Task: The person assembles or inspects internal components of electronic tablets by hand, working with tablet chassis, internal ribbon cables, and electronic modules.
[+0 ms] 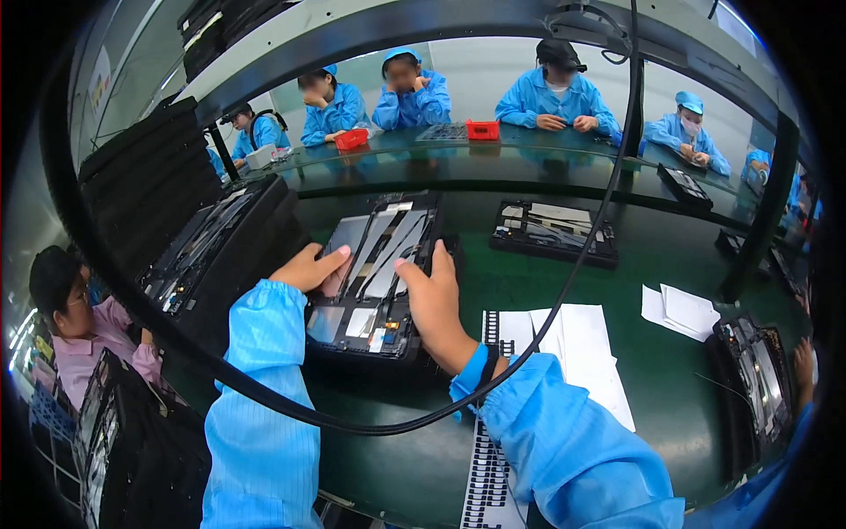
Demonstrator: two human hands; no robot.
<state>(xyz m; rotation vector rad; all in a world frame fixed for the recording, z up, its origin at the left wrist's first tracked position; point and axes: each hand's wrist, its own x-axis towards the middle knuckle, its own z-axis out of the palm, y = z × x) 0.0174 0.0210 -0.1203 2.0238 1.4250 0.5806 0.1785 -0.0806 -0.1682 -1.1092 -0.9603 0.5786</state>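
Device [383, 275], open-faced, sat between both hands above the green table [520, 284], long axis running near to far, far end leaning right! Left hand [306, 268], half-curled, fingers mostly hidden, clasped its left edge; right hand [434, 304], thumb and forefinger parted, gripped the right, neither clearly nearer!

A gadget [395, 256] is held between the left hand [308, 267] and right hand [434, 307]. Another gadget [201, 240] is set to its left. Papers [586, 353] are laid on the tabletop [661, 388] to the right, with a third gadget [551, 231] behind them.
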